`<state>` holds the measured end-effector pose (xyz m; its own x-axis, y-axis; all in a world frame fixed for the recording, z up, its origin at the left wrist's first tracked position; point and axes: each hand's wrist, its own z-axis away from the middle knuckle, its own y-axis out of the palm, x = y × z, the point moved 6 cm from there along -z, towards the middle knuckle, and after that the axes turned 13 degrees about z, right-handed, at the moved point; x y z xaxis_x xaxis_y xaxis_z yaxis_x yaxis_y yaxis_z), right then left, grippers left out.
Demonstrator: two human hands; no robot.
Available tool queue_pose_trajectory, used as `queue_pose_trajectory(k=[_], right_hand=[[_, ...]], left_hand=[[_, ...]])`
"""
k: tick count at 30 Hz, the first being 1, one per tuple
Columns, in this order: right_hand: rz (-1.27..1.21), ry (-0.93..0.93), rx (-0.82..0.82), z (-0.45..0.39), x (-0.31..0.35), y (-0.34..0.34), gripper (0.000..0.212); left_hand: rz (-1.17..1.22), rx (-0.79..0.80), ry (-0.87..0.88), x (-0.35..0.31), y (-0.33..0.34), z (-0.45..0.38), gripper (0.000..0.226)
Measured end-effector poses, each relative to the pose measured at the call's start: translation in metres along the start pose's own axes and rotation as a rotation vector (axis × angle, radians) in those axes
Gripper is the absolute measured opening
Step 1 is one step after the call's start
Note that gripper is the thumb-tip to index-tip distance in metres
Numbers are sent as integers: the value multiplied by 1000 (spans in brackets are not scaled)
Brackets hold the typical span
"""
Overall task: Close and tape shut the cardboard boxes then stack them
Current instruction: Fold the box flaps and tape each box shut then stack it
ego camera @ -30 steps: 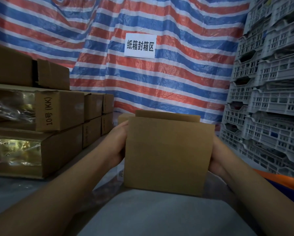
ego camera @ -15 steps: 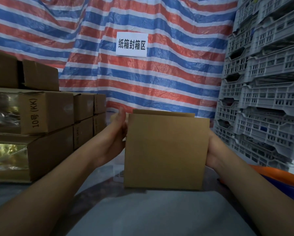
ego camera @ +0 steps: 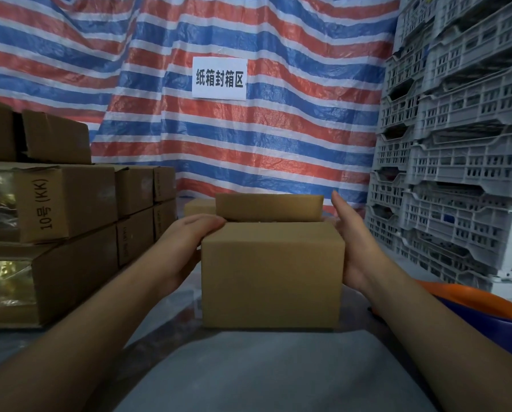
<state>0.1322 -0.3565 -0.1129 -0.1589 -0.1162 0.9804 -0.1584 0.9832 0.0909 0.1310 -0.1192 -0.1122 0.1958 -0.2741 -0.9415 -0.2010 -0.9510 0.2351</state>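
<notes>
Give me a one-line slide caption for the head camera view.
Both hands, left hand and right hand, steady an untaped cardboard box, its far flap upright.

Matt brown cardboard box (ego camera: 271, 278), crinkled glossy woven-plastic tarp (ego camera: 248, 150), hard grey perforated plastic crates (ego camera: 462, 162).

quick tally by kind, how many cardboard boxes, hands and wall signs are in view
box between the hands: 1
other cardboard boxes: 9, as far as I can make out
hands: 2, left hand and right hand
wall sign: 1
total: 13
</notes>
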Motion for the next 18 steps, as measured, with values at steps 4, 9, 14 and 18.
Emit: queue_pose_trajectory(k=[4,9,14,18], right_hand=[[22,-46,70,4,11,1,59],[42,-38,107,4,8,-2,56],[180,-46,109,2,8,-4,46],[149,-54,133,0,6,-3,47]], left_hand=[[21,-18,3,-1,-1,-1,24],[39,-22,0,0,-1,-2,23],[31,-30,0,-1,-1,-3,20],[90,-55,60,-3,-2,-4,9]])
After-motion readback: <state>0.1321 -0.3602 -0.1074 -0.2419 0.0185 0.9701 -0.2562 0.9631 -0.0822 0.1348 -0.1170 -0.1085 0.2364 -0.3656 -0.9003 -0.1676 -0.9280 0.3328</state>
